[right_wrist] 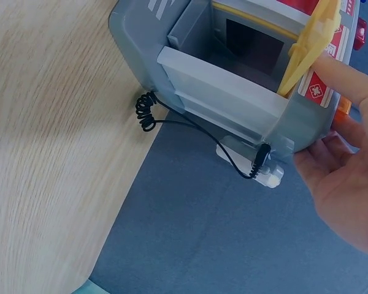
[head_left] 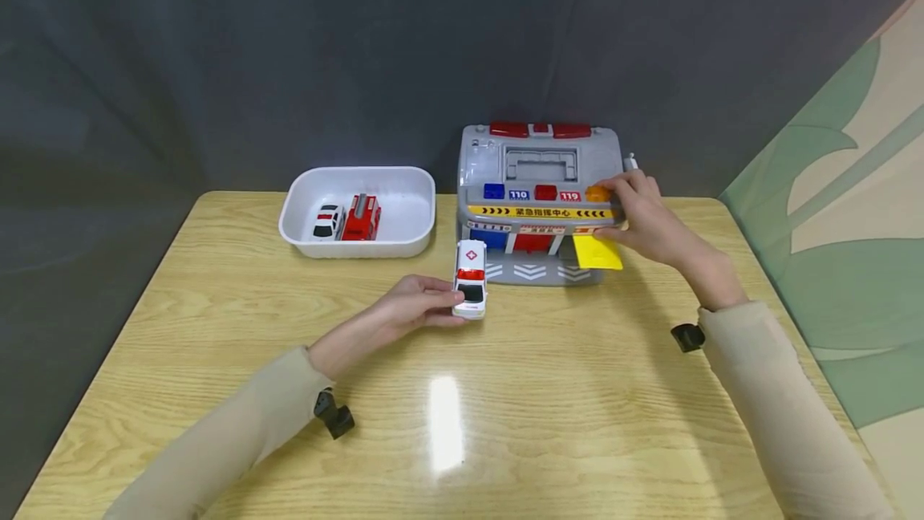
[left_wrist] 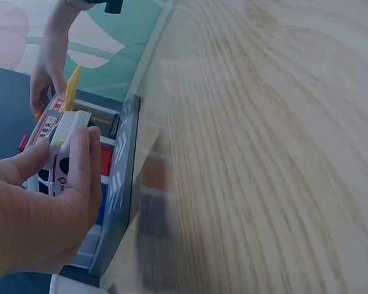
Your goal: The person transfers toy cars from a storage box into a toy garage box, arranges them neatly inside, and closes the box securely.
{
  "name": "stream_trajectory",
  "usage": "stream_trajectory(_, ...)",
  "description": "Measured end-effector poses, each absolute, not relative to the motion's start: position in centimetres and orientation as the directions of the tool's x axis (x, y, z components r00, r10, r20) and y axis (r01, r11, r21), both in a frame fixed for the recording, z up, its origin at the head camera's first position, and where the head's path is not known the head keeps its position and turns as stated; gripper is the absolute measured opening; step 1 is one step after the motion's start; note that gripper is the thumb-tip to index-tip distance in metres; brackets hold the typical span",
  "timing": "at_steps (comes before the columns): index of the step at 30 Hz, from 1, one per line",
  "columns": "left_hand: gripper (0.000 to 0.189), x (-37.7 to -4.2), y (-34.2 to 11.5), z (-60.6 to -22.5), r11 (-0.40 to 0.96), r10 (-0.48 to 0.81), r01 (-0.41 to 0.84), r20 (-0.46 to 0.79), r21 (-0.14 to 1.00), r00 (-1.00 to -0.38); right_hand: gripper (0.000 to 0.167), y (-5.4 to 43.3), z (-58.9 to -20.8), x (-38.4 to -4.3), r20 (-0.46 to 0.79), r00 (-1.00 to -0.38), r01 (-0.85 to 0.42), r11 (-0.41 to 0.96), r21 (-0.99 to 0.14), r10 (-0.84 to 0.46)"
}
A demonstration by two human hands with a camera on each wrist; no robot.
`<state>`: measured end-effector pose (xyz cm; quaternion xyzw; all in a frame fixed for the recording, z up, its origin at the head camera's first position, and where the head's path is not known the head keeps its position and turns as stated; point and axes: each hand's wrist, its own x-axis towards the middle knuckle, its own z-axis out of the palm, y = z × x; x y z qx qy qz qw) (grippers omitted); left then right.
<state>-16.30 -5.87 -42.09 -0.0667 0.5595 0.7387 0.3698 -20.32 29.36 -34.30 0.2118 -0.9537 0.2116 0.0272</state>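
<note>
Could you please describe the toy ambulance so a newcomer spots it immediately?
A grey station stands on the wooden table. By its near left corner, the left hand grips the white ambulance with a red roof emblem, the only vehicle visible outside the white tray.

The left hand [left_wrist: 46, 214] partly hides the ambulance [left_wrist: 62, 138].

In the head view the counter [head_left: 549, 424] is brightly and evenly lit, with a blown-out white glare patch [head_left: 446, 424] toward six o'clock and a soft shadow [head_left: 671, 392] toward four o'clock. The backdrop [head_left: 325, 62] is dim. Large lettering on the toy station [head_left: 537, 201] is legible. The left wrist view is duller and hazy, its wood grain softening toward one o'clock. The right wrist view has a cool cast, the right hand [right_wrist: 349, 177] softly lit at three o'clock.
</note>
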Motion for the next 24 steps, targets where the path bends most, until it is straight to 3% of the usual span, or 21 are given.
stream_trajectory(24, 0.042, -15.5, 0.6, -44.2, -0.121, 0.534, -0.641, -0.495, 0.758, -0.686, 0.063, 29.5, -33.9, -20.5, 0.105, -0.922, -0.381, 0.826, -0.415, -0.373)
